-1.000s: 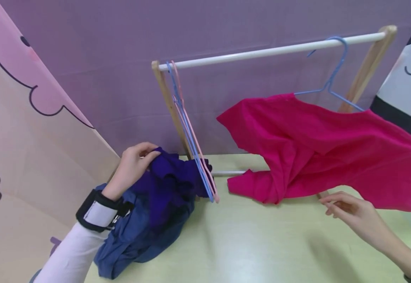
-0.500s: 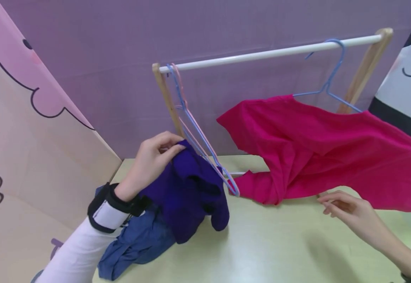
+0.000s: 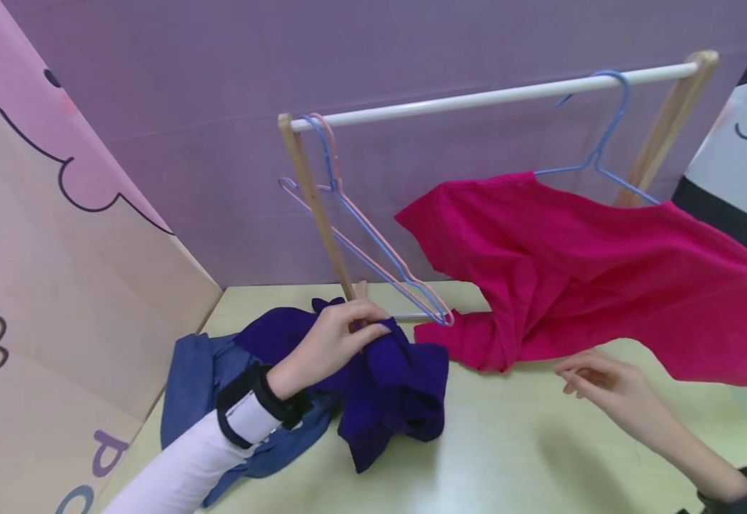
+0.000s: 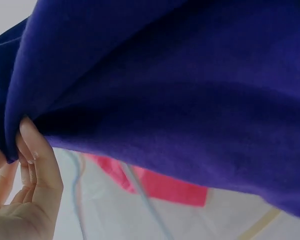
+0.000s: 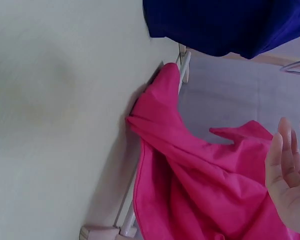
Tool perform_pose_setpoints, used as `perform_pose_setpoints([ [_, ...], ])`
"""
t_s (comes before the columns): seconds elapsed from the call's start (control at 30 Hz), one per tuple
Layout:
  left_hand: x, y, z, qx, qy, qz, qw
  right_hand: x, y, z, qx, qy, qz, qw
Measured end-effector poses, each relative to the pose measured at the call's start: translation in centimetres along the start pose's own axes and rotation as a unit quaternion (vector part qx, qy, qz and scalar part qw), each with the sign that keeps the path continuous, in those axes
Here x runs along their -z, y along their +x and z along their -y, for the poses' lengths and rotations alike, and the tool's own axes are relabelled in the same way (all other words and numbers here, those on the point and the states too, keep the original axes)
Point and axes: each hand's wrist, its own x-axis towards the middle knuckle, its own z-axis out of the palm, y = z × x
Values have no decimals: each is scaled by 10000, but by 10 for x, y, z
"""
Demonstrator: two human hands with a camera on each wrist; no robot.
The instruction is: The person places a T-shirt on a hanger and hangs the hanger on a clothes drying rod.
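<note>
My left hand (image 3: 338,334) pinches a bunched dark purple garment (image 3: 412,378) between thumb and fingers, as the left wrist view also shows at the edge of the cloth (image 4: 165,120). Part of this garment trails back over a blue garment (image 3: 187,382) lying on the table. Its exact kind is hidden by the folds. Relaxed and holding nothing, my right hand (image 3: 605,385) hovers over the table, just below a bright pink top (image 3: 573,271). That top hangs from a blue hanger (image 3: 595,153). In the right wrist view, bent fingers (image 5: 285,155) overlap the pink cloth.
A small clothes rack with a white rail (image 3: 476,100) and wooden posts (image 3: 665,135) stands at the back of the table (image 3: 495,442). At its left end hang pink and blue hangers (image 3: 373,228). Printed panels (image 3: 91,285) flank both sides.
My left hand has carried the purple garment rightward off the blue one, then lower toward the table. The hangers at the left end have swung round. My right hand has shifted slightly left.
</note>
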Motion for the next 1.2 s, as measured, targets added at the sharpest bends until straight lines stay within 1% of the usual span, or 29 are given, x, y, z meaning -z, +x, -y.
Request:
perform_pose_setpoints([
  [0.13,-13,-8,10,141,-120,80,9998,-9,1,-2,-20,-17,137,9999],
  [0.27,-24,-16,21,214,-18,154,9997,-20,4,-2,-188,0,408,9990],
  [0.37,-31,-20,29,356,39,104,9993,-29,7,-3,-160,116,616,9979],
  [0.4,-32,-21,31,441,34,93,9990,-32,8,-3,-119,167,681,9975],
  [0.5,-37,-24,40,861,-66,112,9962,-42,13,-2,17,227,817,9964],
  [0.63,-45,-29,56,1440,-340,206,9888,-53,19,-2,97,211,985,9949],
  [0.7,-49,-32,64,1566,-408,180,9867,-60,22,-3,119,223,1071,9939],
  [0.83,-58,-37,81,1621,-478,22,9856,-72,26,-6,133,230,1257,9917],
  [0.9,-61,-40,86,1696,-511,-63,9842,-79,28,-9,154,197,1340,9907],
  [0.97,-62,-43,88,1884,-530,-206,9804,-86,30,-12,220,203,1392,9898],
  [1.07,-61,-50,87,1993,-187,-509,9784,-95,32,-17,442,212,1414,9887],
  [1.13,-60,-54,82,1968,44,-645,9783,-100,33,-19,634,150,1415,9878],
  [1.2,-59,-60,76,1715,210,-573,9833,-105,33,-20,729,-15,1418,9872],
])
